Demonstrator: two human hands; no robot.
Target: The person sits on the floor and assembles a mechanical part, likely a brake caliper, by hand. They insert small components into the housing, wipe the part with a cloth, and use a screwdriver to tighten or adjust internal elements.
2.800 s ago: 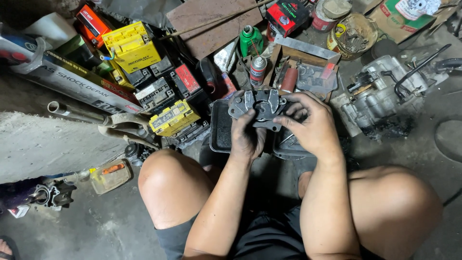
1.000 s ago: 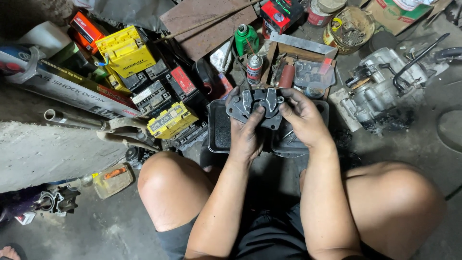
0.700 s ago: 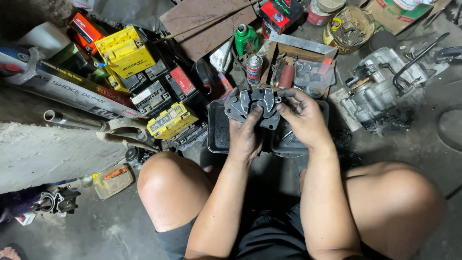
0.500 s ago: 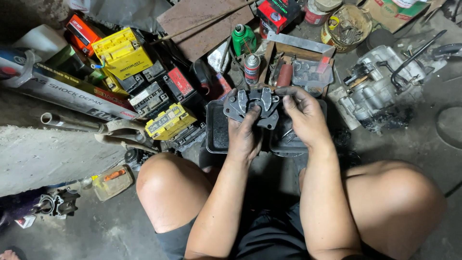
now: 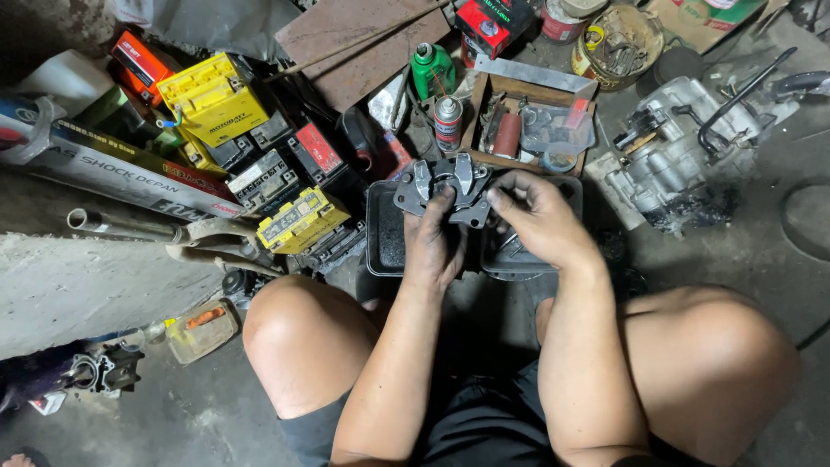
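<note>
Hands (image 5: 484,229) around grey metal part (image 5: 445,186)

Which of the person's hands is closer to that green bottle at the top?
Left. The left hand sits almost straight below the green bottle; the right hand is off to the bottle's right, farther away.

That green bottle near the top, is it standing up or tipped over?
Standing upright: the green bottle shows its cap from above, beside the grey spray can.

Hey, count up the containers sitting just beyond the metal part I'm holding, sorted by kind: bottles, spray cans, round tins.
Green bottle: 1
Spray can: 1
Round tins: 2, one open with small parts inside, one with a red band
Total: 4
</note>
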